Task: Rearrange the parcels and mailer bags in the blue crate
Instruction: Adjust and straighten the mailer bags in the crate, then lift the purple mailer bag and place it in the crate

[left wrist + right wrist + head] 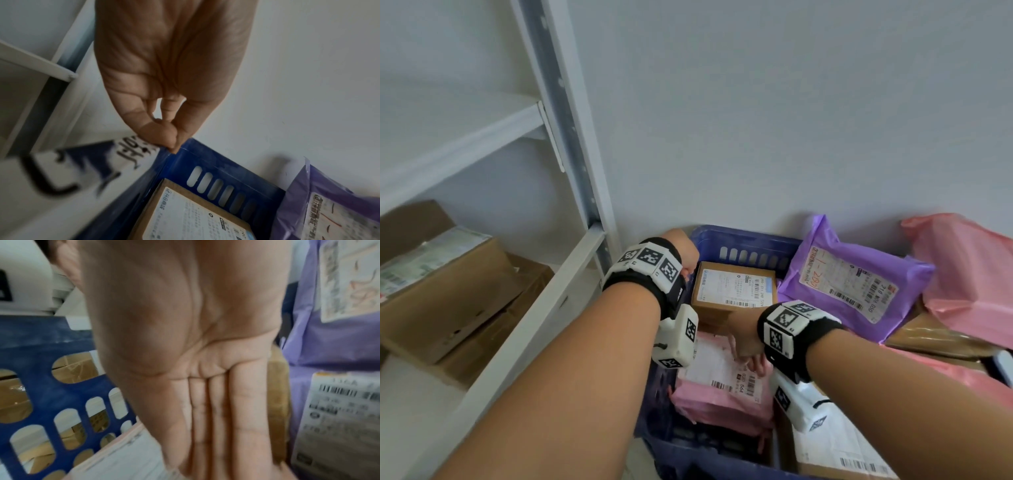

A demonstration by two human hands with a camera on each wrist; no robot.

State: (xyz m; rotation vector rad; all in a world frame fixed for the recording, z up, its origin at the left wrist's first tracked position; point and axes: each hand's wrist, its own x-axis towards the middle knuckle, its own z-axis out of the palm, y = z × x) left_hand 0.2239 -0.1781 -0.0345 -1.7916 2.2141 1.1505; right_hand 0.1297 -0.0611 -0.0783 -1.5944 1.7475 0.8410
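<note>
The blue crate [743, 241] is shown against the wall, beside a white metal shelving unit [571, 144] on whose lower shelf two cardboard boxes [448, 291] are stacked. The left hand [170, 78] is seen at the crate's far left corner, thumb and fingertips pressed together at the rim; whether an edge is actually pinched cannot be told. The right hand [197, 369] is held flat inside the crate, fingers straight and pressed side by side, against a pink mailer bag [722, 387] bearing a white label.

Contents of the crate: a labelled cardboard parcel [734, 286] lies flat at the far end; the pink mailer bag lies nearer, at the left wall; a purple mailer bag [856, 281] is tilted over the far right rim; a second pink bag [969, 274] is heaped at the right, over a brown taped parcel [935, 334]; a further labelled parcel [835, 452] lies nearest the camera.

Risks, as judged: the purple bag, being only propped on the rim, may slide out if the crate is jolted. The slick pink film may slip under flat fingers, so that the bag is pushed and crumpled rather than lifted. The crate itself may shift if the left hand does not steady it.
</note>
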